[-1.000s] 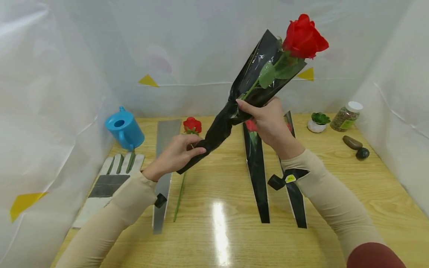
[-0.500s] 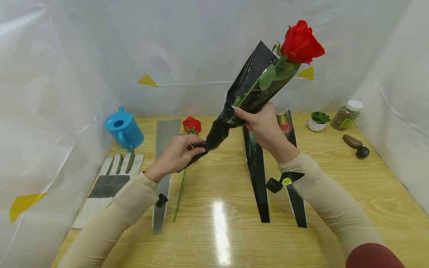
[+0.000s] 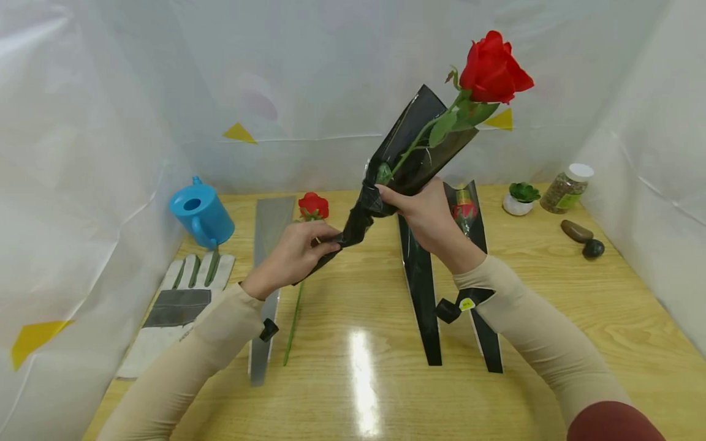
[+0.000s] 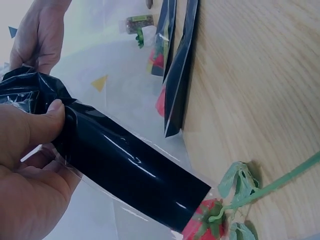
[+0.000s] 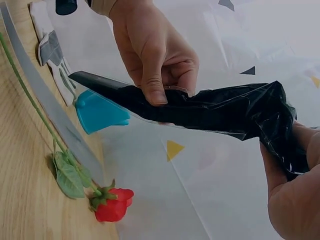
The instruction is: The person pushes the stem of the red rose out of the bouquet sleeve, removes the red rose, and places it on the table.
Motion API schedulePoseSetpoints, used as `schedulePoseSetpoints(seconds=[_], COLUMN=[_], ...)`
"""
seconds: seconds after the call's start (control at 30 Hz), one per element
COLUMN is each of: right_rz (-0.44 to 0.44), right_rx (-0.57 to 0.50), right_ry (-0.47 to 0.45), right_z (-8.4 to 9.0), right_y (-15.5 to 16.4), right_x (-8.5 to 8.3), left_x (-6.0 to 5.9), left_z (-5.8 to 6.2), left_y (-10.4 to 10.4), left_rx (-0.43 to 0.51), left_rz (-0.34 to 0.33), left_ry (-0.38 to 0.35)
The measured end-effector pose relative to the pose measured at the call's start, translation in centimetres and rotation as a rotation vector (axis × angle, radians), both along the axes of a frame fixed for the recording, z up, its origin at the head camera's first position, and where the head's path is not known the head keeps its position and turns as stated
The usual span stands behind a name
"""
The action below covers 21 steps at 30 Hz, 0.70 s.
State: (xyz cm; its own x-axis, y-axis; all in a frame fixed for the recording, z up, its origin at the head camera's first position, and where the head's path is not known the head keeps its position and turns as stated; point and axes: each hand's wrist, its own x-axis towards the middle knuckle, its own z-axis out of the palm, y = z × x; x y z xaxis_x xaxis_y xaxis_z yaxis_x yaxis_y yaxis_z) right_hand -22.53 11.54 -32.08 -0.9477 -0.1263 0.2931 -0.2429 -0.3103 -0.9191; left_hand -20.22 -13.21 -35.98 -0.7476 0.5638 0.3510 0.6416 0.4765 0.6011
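Observation:
A red rose (image 3: 493, 64) on a green stem stands tilted up to the right, its lower stem inside a black plastic sleeve (image 3: 416, 144). My right hand (image 3: 397, 202) grips the sleeve where it is scrunched around the stem. My left hand (image 3: 325, 242) pinches the sleeve's narrow lower end just above the table. In the left wrist view my left hand (image 4: 30, 145) holds the glossy black sleeve (image 4: 130, 170). The right wrist view shows my right hand (image 5: 295, 195) round the crumpled sleeve (image 5: 220, 110), with my left hand (image 5: 155, 60) on its tip.
On the wooden table (image 3: 358, 392) lie a bare rose (image 3: 312, 205), a grey sleeve (image 3: 267, 269) and two black sleeves (image 3: 421, 288) holding roses. A blue watering can (image 3: 201, 211) and a work glove (image 3: 176, 300) sit left. A succulent pot (image 3: 518, 199), jar (image 3: 568, 187) and stones (image 3: 576, 231) sit right.
The sleeve has slid down the stem and bunched up between my hands, so the rose head now stands clear above its rim. Both hands keep their hold.

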Motion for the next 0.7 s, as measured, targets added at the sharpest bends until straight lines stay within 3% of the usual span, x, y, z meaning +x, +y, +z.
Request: schedulePoseSetpoints(seconds=[0.23, 0.43, 0.7], right_rz=[-0.107, -0.041, -0.033], right_rx=[0.02, -0.153, -0.174], right_ry=[-0.042, 0.045, 0.082], right_z=[0.8, 2.6, 3.7], right_y=[0.4, 1.6, 2.3], right_x=[0.1, 0.0, 0.0], left_x=[0.0, 0.4, 0.3], left_z=[-0.5, -1.4, -1.6], left_y=[0.0, -0.8, -1.3], left_rx=[0.008, -0.002, 0.02], left_rz=[0.014, 0.01, -0.017], left_ry=[0.013, -0.021, -0.092])
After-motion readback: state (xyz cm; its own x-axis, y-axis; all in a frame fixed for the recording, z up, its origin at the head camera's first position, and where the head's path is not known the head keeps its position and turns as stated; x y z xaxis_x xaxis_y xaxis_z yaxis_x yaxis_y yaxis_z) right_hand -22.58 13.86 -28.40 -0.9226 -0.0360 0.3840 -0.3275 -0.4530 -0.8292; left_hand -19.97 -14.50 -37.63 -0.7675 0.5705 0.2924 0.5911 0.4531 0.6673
